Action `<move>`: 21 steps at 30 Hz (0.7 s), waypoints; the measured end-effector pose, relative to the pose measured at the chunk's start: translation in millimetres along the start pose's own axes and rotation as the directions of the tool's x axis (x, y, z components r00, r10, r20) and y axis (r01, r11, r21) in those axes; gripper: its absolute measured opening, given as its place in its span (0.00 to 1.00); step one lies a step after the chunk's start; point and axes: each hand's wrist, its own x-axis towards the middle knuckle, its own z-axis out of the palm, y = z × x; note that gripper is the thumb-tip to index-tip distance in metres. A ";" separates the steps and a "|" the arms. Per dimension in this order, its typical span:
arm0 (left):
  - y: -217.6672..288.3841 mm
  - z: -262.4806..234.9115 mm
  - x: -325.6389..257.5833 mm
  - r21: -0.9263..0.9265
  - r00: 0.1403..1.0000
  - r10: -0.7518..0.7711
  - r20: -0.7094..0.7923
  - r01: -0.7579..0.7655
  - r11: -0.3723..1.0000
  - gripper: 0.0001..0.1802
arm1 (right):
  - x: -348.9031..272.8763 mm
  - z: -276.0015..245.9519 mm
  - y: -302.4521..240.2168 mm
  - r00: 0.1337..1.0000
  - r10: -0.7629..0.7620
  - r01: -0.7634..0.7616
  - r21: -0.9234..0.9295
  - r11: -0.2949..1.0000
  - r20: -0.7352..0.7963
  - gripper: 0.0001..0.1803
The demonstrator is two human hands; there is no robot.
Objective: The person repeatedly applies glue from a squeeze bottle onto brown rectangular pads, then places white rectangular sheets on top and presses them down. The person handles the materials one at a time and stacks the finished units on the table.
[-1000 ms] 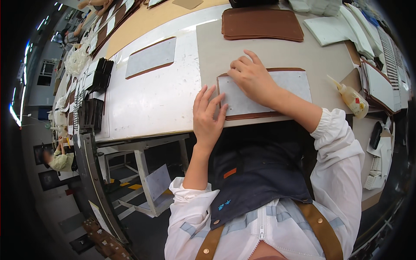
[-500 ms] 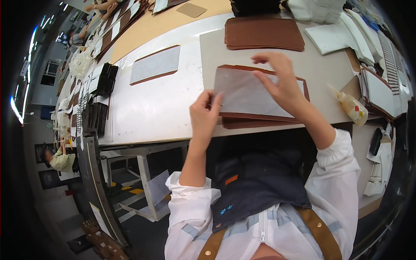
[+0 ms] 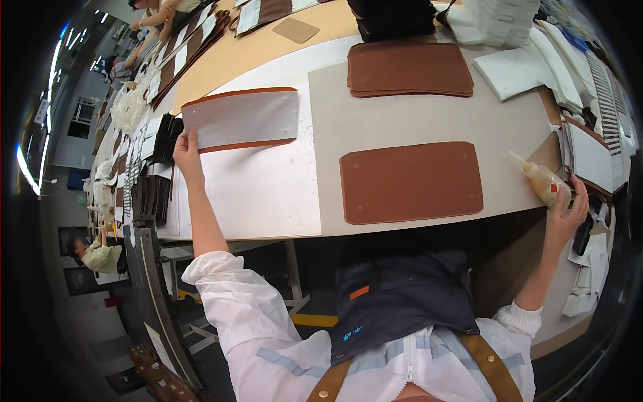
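On the left of the table, my left hand [image 3: 188, 153] pinches the near left corner of a brown panel with a pale grey backing sheet [image 3: 241, 119]. The panel's brown edges show along its far and near sides, and its right end appears slightly raised. At the right, my right hand [image 3: 569, 209] closes its thumb and fingers round the base of a squeeze bottle [image 3: 544, 182] with a thin nozzle and yellowish contents. The bottle lies tilted on the table. Between my hands, a stack of brown panels [image 3: 412, 182] lies near the front edge.
Another brown panel stack [image 3: 410, 69] lies farther back, before a black pile [image 3: 392, 19]. White padded pieces [image 3: 514, 72] lie at the back right. Dark folded pieces [image 3: 153, 196] stand along the left edge. Other people [image 3: 102, 256] work at the far left.
My left hand has carried the grey-backed panel from the brown stack to the left, over where a similar panel lay. My right hand has let go of it and moved right to the bottle.
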 end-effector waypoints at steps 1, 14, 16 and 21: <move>-6.0 0.4 6.4 -0.006 1.000 0.005 -0.021 -0.005 1.000 0.14 | -2.9 -0.5 9.9 0.998 0.057 -0.057 0.031 0.998 0.025 0.19; -78.3 30.8 15.6 0.681 0.900 0.270 0.341 -0.435 0.589 0.33 | -22.5 3.2 35.5 0.764 0.350 -0.637 0.548 0.542 0.541 0.35; -49.3 93.5 -9.0 0.586 0.818 0.249 0.519 -0.552 0.593 0.36 | -23.8 4.5 41.1 0.755 0.366 -0.652 0.565 0.505 0.545 0.35; -13.0 149.2 -34.4 0.584 0.787 0.115 0.606 -0.538 0.608 0.40 | -35.0 21.6 59.6 0.781 0.427 -0.613 0.688 0.388 0.455 0.33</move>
